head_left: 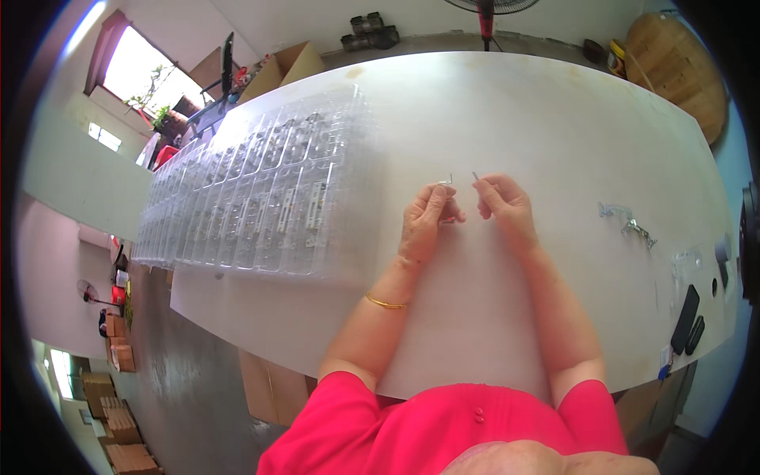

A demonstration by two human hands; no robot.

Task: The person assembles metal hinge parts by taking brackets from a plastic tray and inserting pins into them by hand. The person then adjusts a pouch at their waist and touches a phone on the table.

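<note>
Above the white table, my left hand (pixel 427 212) pinches a small bent metal piece (pixel 446 183) between thumb and fingers. One thin end of it sticks up past the fingertips. A short, thin metal piece (pixel 475 176) pokes out of the closed fingers of my right hand (pixel 503 203); its exact kind is too small to make out. The two hands are close together but apart, with their fingertips turned toward each other. Left of my hands lie stacked clear plastic trays (pixel 261 182), their compartments holding metal strips and small metal parts.
On the right of the white table (pixel 491 103) lie small metal parts (pixel 637 231), a clear plastic bag (pixel 685 265) and black cases (pixel 687 321). A cardboard box (pixel 297 65) stands beyond the trays. Past the far edge are a fan (pixel 486 17) and a round wooden board (pixel 677 75).
</note>
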